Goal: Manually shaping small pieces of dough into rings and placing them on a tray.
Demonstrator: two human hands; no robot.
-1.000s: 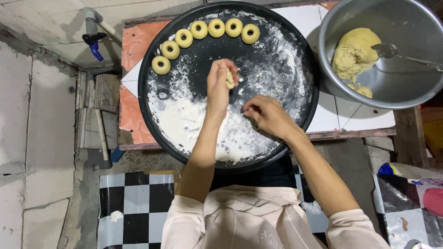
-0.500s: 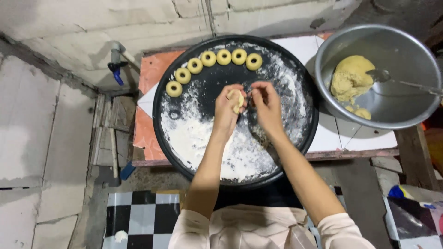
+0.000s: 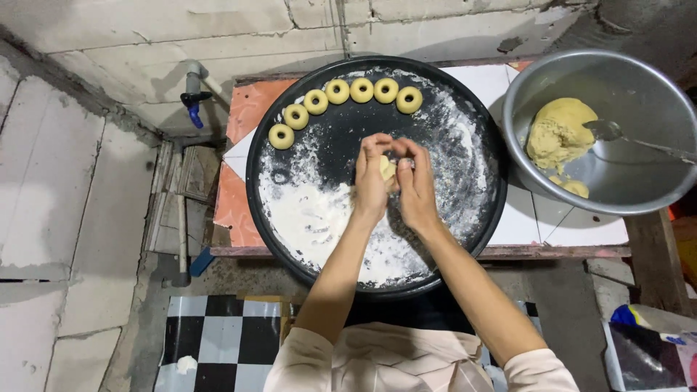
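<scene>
Dough, a small pale yellow lump (image 3: 388,168), sits pinched between our left hand (image 3: 372,181) & right hand (image 3: 417,183), fingertips of both closed on it, above the round black floured tray (image 3: 488,190). Six pale ring-shaped dough pieces (image 3: 337,91) line the tray's far rim. Risk, we judge: press too hard w/ sticky fingers & the piece tears or smears; more soft yellow dough waits in the grey metal bowl (image 3: 657,94)

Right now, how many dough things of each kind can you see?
Dough rings along the black tray rim: 6
Small dough piece between both hands: 1
Dough lump in metal bowl: 1
Total: 8
</scene>
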